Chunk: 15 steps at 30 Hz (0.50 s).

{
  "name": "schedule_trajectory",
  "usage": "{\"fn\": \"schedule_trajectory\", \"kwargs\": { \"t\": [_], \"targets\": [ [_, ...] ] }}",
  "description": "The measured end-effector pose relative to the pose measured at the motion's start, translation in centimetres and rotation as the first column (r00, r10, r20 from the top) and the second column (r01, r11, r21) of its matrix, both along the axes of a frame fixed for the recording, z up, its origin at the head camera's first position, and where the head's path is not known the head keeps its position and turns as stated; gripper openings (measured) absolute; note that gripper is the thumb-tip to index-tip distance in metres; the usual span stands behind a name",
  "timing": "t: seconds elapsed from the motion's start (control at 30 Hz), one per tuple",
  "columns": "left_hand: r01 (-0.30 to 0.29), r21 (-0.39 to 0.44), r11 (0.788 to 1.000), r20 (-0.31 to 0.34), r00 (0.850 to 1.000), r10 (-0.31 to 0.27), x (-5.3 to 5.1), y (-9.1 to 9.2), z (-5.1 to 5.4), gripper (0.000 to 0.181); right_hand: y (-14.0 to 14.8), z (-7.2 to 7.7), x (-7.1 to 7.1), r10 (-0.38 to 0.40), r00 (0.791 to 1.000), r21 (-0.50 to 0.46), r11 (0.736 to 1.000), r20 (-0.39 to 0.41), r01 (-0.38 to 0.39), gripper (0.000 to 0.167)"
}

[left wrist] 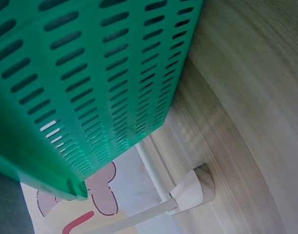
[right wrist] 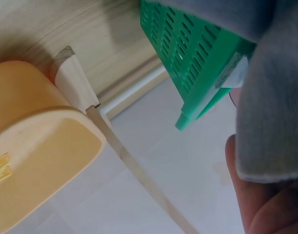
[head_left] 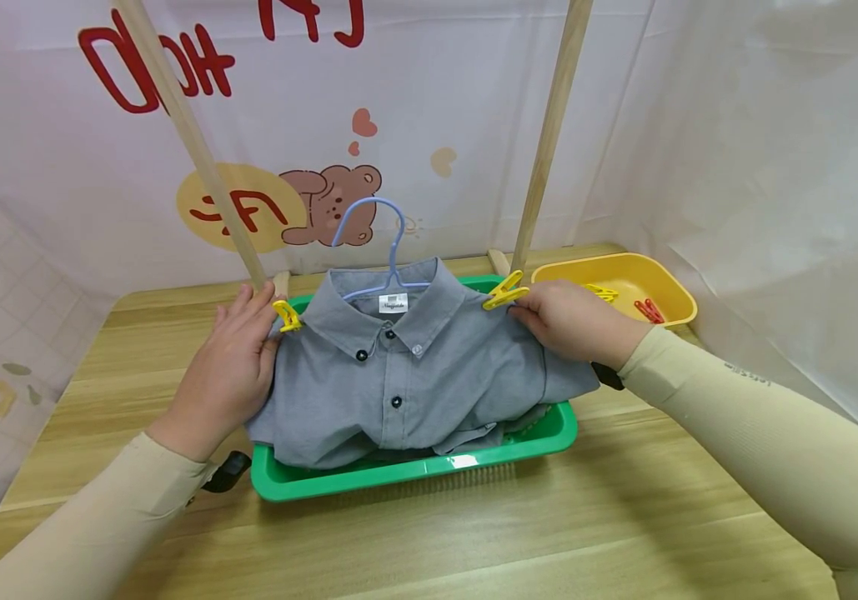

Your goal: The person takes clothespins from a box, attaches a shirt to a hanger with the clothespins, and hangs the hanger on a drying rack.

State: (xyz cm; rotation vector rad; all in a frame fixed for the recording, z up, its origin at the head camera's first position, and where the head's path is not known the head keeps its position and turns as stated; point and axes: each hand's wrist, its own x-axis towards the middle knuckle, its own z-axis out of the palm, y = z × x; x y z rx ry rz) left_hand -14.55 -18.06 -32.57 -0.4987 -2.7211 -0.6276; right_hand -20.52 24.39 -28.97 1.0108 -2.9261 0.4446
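A grey button-up shirt (head_left: 444,392) lies over a green basket (head_left: 413,475), its collar toward the back. Inside the collar is a blue hanger (head_left: 393,250) with its hook standing up. Yellow clothespins grip both shoulders: a left clothespin (head_left: 288,316) and a right clothespin (head_left: 505,292). My left hand (head_left: 226,367) holds the shirt's left shoulder beside the clothespin, thumb toward the front. On the other shoulder, my right hand (head_left: 574,321) pinches the cloth just outside the clothespin. In the right wrist view, fingers (right wrist: 256,200) show beneath the grey cloth.
A yellow bin (head_left: 661,275) at the back right holds yellow clothespins (head_left: 603,292) and red clothespins (head_left: 649,311). Two wooden poles, a left pole (head_left: 203,158) and a right pole (head_left: 549,125), rise behind the basket. A printed curtain (head_left: 429,83) hangs behind the wooden table (head_left: 474,542).
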Motion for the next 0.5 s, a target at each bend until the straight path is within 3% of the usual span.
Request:
{"fn": "schedule_trajectory", "kwargs": {
  "t": [0.5],
  "targets": [
    [0.002, 0.002, 1.0, -0.005, 1.0, -0.002, 0.01, 0.02, -0.08, 0.027, -0.05, -0.12, 0.12, -0.015, 1.0, -0.006, 1.0, -0.003, 0.015, 0.012]
  ]
}}
